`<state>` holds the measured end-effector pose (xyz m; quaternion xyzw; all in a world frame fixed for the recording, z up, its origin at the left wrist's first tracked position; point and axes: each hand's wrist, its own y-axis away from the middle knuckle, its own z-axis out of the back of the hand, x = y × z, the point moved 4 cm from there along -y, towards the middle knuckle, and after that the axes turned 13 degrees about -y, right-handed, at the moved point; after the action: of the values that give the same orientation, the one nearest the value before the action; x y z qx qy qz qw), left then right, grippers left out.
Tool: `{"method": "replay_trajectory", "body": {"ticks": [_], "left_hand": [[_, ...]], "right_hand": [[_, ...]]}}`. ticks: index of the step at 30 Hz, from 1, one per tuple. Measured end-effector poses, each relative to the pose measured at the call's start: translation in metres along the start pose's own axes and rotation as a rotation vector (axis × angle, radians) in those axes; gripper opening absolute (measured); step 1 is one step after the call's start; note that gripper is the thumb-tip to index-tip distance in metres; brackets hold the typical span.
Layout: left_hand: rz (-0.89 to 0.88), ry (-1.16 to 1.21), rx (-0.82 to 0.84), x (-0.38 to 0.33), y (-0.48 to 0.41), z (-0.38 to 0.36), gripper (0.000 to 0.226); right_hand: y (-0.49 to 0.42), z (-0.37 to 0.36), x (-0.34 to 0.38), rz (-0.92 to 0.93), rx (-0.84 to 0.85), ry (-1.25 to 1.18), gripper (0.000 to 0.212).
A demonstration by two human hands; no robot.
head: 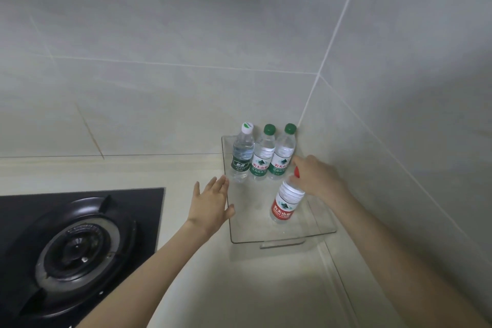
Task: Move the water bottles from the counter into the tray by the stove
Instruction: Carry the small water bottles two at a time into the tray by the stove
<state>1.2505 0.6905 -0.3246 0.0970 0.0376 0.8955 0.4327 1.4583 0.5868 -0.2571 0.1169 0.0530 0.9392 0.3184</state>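
Observation:
A clear plastic tray (282,238) sits in the counter's corner, right of the stove. Three water bottles stand in a row at its back: one with a white cap and dark green label (241,153), and two with green caps and green labels (262,156) (282,153). A red-label bottle (286,201) stands upright in the tray's front right part. My right hand (316,178) grips its top, and the red cap peeks out by the fingers. My left hand (210,204) rests with straight fingers against the tray's left rim.
A black gas stove (80,242) with a round burner fills the lower left. Beige tiled walls (186,48) close in behind and to the right of the tray. Bare beige counter (266,287) lies in front of the tray.

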Motion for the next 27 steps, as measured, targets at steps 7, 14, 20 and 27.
{"method": "replay_trajectory", "body": {"ticks": [7,14,20,27], "left_hand": [[-0.007,0.006,-0.007,-0.001,0.001,0.002,0.066],[-0.011,0.055,-0.029,0.001,-0.002,-0.002,0.068],[-0.011,0.086,-0.051,0.002,-0.007,-0.005,0.069],[0.008,0.145,-0.072,0.003,-0.008,-0.01,0.069]], "right_hand": [[0.001,-0.002,-0.009,0.021,-0.1,-0.235,0.02],[-0.029,0.0,-0.016,0.005,-0.167,-0.281,0.015],[-0.059,0.005,-0.011,0.0,-0.213,-0.256,0.027],[-0.073,0.002,-0.01,0.024,-0.27,-0.211,0.026]]}}
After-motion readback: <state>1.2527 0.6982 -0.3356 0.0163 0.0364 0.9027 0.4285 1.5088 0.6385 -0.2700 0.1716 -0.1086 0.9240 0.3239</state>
